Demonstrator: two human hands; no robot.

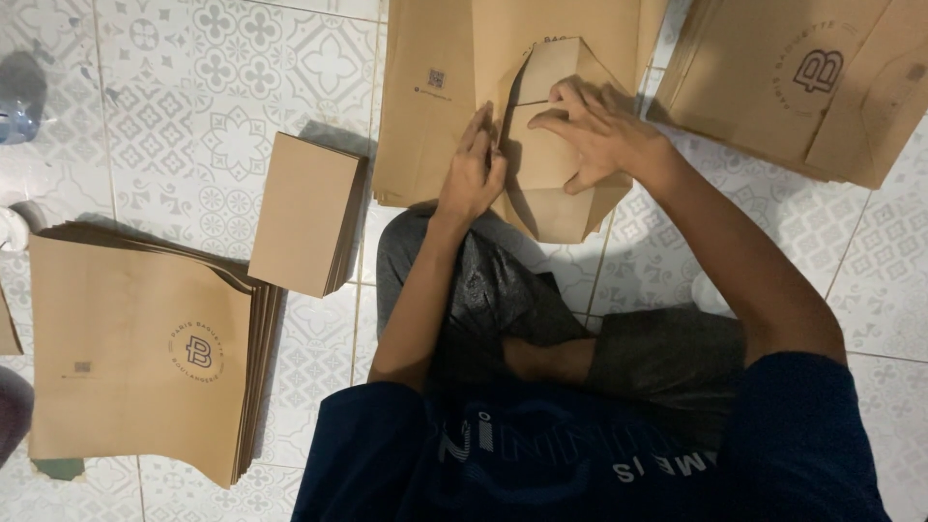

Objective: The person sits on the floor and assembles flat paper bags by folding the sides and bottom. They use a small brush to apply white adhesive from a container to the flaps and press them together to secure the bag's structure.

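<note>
A brown paper bag (556, 198) lies flat on the tiled floor in front of my knees, its bottom end folded open into a hexagonal shape. My left hand (471, 174) presses its edge on the left flap of that fold, fingers straight and close together. My right hand (599, 130) rests palm down on the upper right flap, fingers curled over the centre crease. The bag lies partly on a stack of flat brown bags (430, 106).
A thick pile of printed flat bags (135, 358) lies at the left. A smaller stack of plain brown sheets (304, 213) sits beside it. Another pile of bags (802, 82) is at the top right. A plastic bottle (17, 121) stands at the far left.
</note>
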